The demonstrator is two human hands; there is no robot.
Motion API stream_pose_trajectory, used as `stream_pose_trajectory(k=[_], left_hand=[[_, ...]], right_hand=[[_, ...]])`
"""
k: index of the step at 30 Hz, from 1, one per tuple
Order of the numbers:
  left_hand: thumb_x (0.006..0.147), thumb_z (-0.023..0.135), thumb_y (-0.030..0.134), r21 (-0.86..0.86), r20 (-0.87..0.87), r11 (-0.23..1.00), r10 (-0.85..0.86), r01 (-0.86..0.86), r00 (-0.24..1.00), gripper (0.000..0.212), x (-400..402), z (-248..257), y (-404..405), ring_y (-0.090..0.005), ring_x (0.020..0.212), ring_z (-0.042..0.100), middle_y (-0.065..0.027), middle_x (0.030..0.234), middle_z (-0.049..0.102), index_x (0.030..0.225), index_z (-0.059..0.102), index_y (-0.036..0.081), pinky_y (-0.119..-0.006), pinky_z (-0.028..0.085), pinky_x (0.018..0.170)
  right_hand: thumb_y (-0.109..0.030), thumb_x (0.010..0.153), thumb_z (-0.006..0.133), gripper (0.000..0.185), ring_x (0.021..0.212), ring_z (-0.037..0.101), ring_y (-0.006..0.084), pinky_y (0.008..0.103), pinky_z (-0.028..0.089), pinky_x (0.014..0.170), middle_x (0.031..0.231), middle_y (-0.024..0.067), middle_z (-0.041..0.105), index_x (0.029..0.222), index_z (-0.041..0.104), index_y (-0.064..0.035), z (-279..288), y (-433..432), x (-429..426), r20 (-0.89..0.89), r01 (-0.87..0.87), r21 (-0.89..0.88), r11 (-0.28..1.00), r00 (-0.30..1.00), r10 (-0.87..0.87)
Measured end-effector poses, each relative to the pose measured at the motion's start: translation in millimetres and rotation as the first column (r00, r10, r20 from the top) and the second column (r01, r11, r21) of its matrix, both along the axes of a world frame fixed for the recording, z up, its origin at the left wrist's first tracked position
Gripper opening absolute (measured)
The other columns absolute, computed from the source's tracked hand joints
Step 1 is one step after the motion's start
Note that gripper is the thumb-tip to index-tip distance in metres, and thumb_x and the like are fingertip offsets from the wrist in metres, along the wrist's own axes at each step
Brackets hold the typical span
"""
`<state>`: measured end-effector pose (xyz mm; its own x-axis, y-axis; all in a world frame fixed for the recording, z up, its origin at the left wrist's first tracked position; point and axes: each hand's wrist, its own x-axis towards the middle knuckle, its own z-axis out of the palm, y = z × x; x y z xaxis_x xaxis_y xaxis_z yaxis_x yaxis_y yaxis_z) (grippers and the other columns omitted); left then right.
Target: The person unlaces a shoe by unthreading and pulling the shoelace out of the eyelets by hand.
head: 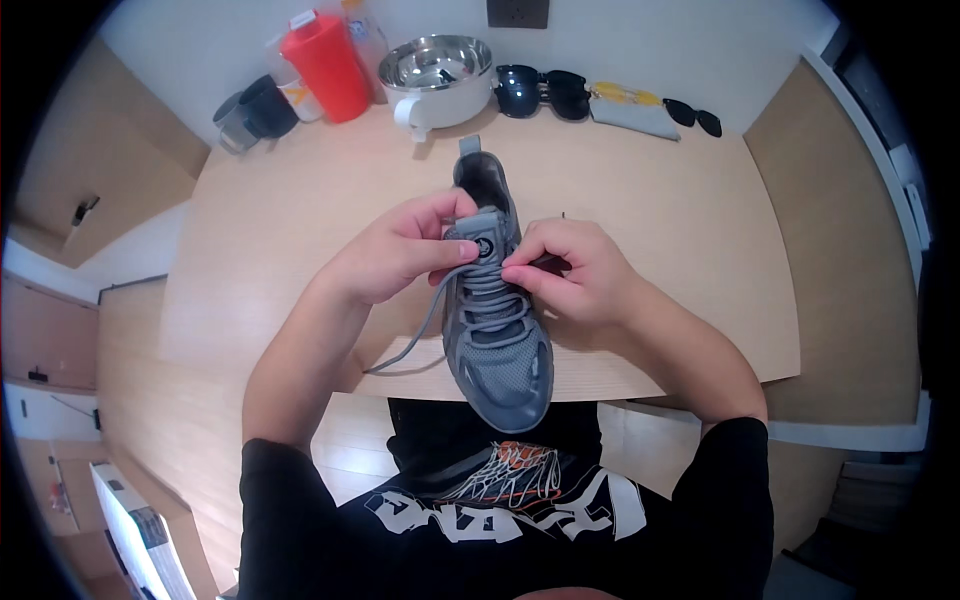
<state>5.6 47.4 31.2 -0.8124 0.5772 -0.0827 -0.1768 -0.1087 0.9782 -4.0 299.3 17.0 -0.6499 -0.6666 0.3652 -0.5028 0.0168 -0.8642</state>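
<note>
A grey lace-up sneaker [499, 360] lies on the wooden table, its toe towards me and jutting past the near edge. My left hand [409, 247] grips the shoe's tongue [480, 225], thumb beside the round black badge, fingers partly hidden behind it. At the right side of the top eyelets, my right hand [574, 270] pinches the grey shoelace [491, 289] between thumb and index finger. The lace crosses the front of the shoe in several rows. One loose end trails left from the upper rows down onto the table, below my left hand.
Along the back of the table [675, 202] stand two dark mugs [268, 105], a red container [326, 67] and a white-handled steel bowl [439, 82]. Farther right lie dark sunglasses [541, 94], yellow-framed glasses [626, 94] on a grey pouch [634, 120], and smaller sunglasses [693, 118].
</note>
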Motion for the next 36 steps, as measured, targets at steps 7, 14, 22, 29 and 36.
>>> stream_pose_trajectory(k=[7, 14, 22, 29, 36], left_hand=[[0.074, 0.084, 0.002, -0.076, -0.13, 0.996, 0.041, -0.051, 0.991, 0.05, 12, 16, -2, -0.0031, 0.071, 0.053, 0.0017, 0.091, 0.061, 0.112, 0.052, 0.009, -0.018, 0.04, 0.059], [0.071, 0.09, 0.014, -0.345, -0.637, 0.838, 0.123, -0.424, 0.761, 0.042, 38, 17, -1, -0.0104, 0.063, 0.048, -0.0006, 0.077, 0.051, 0.089, 0.052, 0.006, -0.023, 0.04, 0.058], [0.081, 0.074, 0.015, -0.432, -0.761, 0.812, -0.094, -0.392, 0.642, 0.021, 37, 8, 6, -0.0338, 0.06, 0.057, -0.0117, 0.065, 0.055, 0.072, 0.058, 0.004, -0.04, 0.045, 0.055], [0.079, 0.069, 0.006, -0.311, -0.753, 0.942, -0.161, -0.129, 0.638, 0.018, 32, 3, 3, -0.034, 0.059, 0.054, -0.0115, 0.063, 0.052, 0.068, 0.055, 0.003, -0.041, 0.043, 0.055], [0.077, 0.066, 0.002, -0.186, -0.707, 0.982, -0.108, -0.036, 0.699, 0.022, 27, 1, -6, -0.0312, 0.06, 0.053, -0.0127, 0.069, 0.053, 0.065, 0.047, 0.003, -0.038, 0.042, 0.057]], right_hand=[[-0.011, 0.086, 0.075, 0.011, 0.066, 0.064, 0.0237, 0.0317, 0.05, 0.06, 0.079, 0.0097, 0.066, 0.093, 0.07, -0.0044, -7, -4, -4, -0.216, 0.017, 0.023, 1.0, 0.976, -0.012], [-0.012, 0.083, 0.079, 0.014, 0.063, 0.062, 0.0232, 0.0328, 0.047, 0.055, 0.077, 0.0079, 0.066, 0.093, 0.071, -0.0063, -15, -1, -11, -0.357, 0.004, -0.039, 0.999, 0.934, -0.018], [-0.014, 0.078, 0.084, 0.02, 0.054, 0.055, 0.0215, 0.0321, 0.04, 0.05, 0.066, 0.0053, 0.058, 0.093, 0.072, -0.0077, -14, 3, -15, -0.502, -0.004, -0.079, 0.997, 0.864, -0.036], [-0.022, 0.07, 0.09, 0.028, 0.05, 0.048, 0.0213, 0.0328, 0.033, 0.047, 0.06, 0.0021, 0.052, 0.075, 0.065, -0.0113, -16, 7, -17, -0.571, 0.063, -0.145, 0.987, 0.81, -0.136], [-0.018, 0.073, 0.088, 0.036, 0.052, 0.046, 0.0228, 0.0338, 0.032, 0.05, 0.06, 0.001, 0.049, 0.069, 0.053, -0.0126, -14, 12, -19, -0.661, 0.019, -0.004, 1.0, 0.75, -0.017]])
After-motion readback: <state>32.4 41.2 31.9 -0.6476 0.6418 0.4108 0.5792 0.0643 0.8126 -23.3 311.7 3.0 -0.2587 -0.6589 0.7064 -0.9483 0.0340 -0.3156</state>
